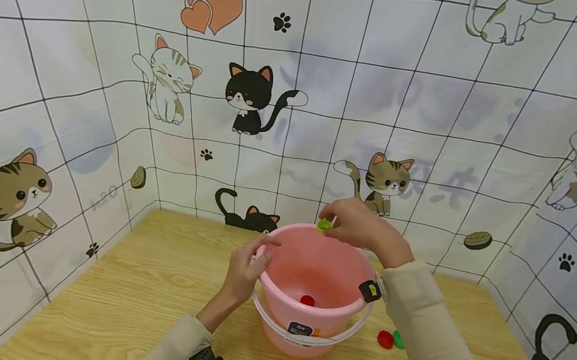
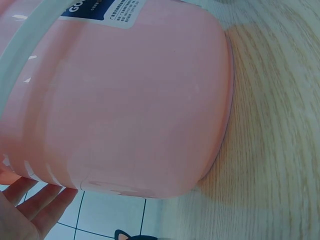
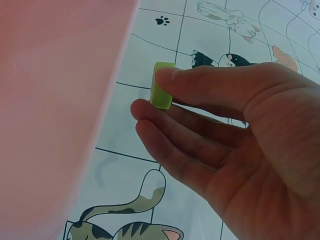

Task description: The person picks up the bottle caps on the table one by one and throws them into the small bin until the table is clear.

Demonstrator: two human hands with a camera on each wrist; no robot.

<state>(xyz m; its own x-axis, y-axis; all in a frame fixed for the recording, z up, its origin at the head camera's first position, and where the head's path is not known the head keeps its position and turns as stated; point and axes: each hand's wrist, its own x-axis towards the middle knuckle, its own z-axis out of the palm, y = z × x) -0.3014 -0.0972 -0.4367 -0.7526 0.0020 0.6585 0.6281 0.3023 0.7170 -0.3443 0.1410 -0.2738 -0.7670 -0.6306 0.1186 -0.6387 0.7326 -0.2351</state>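
A pink bucket (image 1: 291, 333) with a white handle (image 1: 296, 337) stands upright on the table. At its left rim my left hand (image 1: 245, 268) grips the edge; in the left wrist view its fingers (image 2: 52, 205) lie against the outer wall (image 2: 130, 100). Over the far rim, my right hand (image 1: 358, 225) pinches a small yellow-green plastic disc (image 3: 162, 86) between thumb and fingers. In the head view the disc (image 1: 324, 225) is partly covered by the fingers. Inside the bucket lies a red disc (image 1: 307, 300).
To the right of the bucket, a red disc (image 1: 385, 339) and a green disc (image 1: 399, 339) lie on the wooden table (image 1: 162, 286); the sleeve partly hides the green one. A cat-patterned wall covering (image 1: 327, 84) encloses the table behind and at both sides.
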